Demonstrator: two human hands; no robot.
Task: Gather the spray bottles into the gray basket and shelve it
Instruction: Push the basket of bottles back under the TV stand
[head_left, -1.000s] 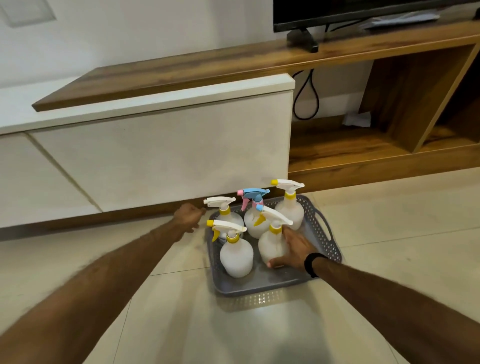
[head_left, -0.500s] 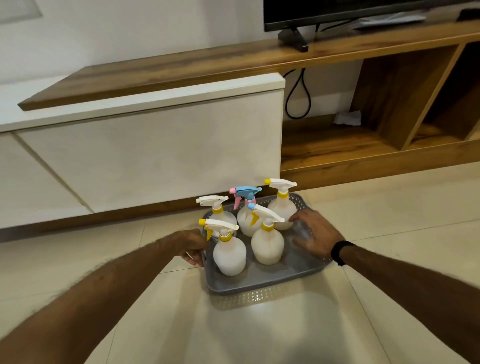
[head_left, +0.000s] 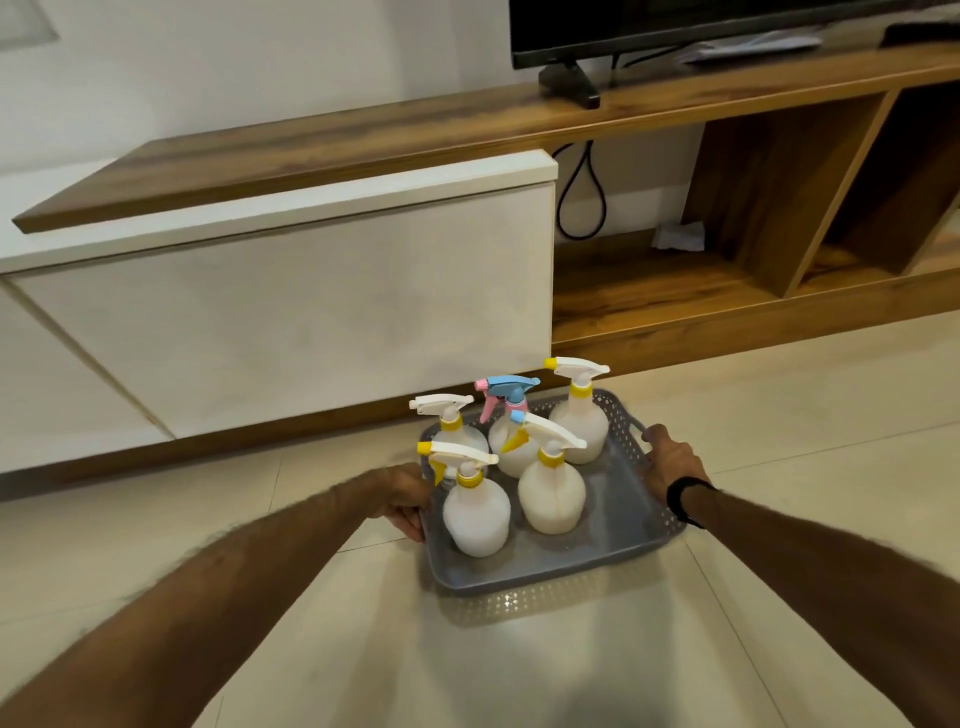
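The gray basket sits low over the tiled floor in front of a TV unit. Several white spray bottles stand upright inside it: one with a blue and pink trigger at the back, others with white triggers and yellow collars, such as the front left one and the back right one. My left hand grips the basket's left rim. My right hand, with a black band at the wrist, holds the right handle.
The wooden TV unit has an open lower shelf to the right of a white cabinet front. A black cable hangs behind the shelf, and crumpled paper lies on it. A TV stand foot rests on top.
My right hand left the bottles and took the right handle. My left hand came in from the floor onto the left rim. The basket sits slightly nearer to me.
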